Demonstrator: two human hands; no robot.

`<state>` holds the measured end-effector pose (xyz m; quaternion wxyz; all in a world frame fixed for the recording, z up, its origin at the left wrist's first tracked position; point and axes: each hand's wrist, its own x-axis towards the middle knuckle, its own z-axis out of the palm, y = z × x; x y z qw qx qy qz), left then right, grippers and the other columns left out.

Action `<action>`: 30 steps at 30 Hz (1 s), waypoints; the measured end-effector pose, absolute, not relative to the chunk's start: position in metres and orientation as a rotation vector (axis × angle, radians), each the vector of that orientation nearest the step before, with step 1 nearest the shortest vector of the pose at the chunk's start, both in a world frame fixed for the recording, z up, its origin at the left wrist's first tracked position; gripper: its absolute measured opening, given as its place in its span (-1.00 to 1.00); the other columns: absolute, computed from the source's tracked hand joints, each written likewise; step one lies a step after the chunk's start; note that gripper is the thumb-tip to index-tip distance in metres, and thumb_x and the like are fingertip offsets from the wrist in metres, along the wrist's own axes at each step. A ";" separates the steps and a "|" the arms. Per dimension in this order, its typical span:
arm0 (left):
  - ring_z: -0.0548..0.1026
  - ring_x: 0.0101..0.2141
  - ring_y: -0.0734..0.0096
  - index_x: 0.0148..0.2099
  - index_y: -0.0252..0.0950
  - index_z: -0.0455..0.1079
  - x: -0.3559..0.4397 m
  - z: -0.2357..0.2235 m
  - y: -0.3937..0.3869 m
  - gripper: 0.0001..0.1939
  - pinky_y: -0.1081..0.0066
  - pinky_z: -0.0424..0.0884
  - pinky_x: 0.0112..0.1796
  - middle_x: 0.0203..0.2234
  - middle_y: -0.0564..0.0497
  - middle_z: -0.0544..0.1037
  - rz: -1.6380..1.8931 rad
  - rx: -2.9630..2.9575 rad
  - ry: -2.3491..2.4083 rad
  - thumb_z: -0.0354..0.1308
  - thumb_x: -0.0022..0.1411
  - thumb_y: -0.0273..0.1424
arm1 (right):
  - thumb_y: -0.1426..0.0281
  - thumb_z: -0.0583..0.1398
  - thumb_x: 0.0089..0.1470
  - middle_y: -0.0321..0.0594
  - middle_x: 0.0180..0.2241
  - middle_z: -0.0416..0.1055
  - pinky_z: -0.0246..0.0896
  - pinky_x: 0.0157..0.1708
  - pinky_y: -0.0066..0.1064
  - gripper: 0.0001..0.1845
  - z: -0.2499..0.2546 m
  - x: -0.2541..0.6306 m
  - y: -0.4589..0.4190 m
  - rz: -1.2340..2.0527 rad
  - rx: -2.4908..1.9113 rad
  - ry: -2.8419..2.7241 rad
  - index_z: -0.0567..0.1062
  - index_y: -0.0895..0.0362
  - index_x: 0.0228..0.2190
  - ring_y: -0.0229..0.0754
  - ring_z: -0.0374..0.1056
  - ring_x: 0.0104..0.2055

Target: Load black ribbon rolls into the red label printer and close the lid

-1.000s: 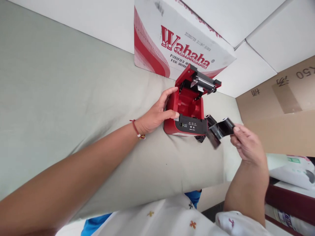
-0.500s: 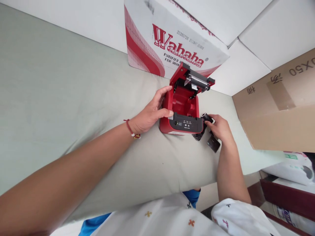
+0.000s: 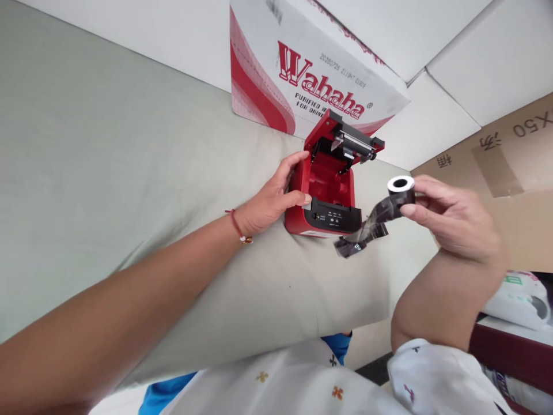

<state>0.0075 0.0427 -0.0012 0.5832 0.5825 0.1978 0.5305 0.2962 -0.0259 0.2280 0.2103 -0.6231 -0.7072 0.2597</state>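
A small red printer point(image 3: 322, 190) with its lid flipped open stands on a pale cloth-covered table point(image 3: 129, 161); its inner bay looks empty. My left hand point(image 3: 272, 199) grips the printer's left side, thumb on the front edge. My right hand point(image 3: 449, 219) is raised to the right of the printer and pinches a black roll with a white core point(image 3: 400, 189). A loose dark strip point(image 3: 360, 233) trails from the roll down to the cloth beside the printer.
A white and red "Wahaha" carton point(image 3: 311, 75) stands just behind the printer. A brown cardboard box point(image 3: 496, 173) lies to the right. White bags point(image 3: 518, 297) sit low at the right. The table's near edge runs close to my body.
My right hand went down beside the printer, took hold of the black roll and has lifted it up and to the right, strip trailing. The left hand stays on the printer.
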 end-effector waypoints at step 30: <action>0.76 0.19 0.27 0.34 -0.11 0.52 0.032 0.029 -0.026 -0.62 0.12 0.54 0.14 0.10 0.04 0.83 1.768 2.627 0.716 0.19 0.58 -0.51 | 0.24 0.22 0.50 -0.14 0.02 0.76 0.53 0.12 -0.15 -0.69 0.180 0.189 0.011 0.311 -1.663 -2.349 0.77 0.03 -0.02 0.04 0.67 0.05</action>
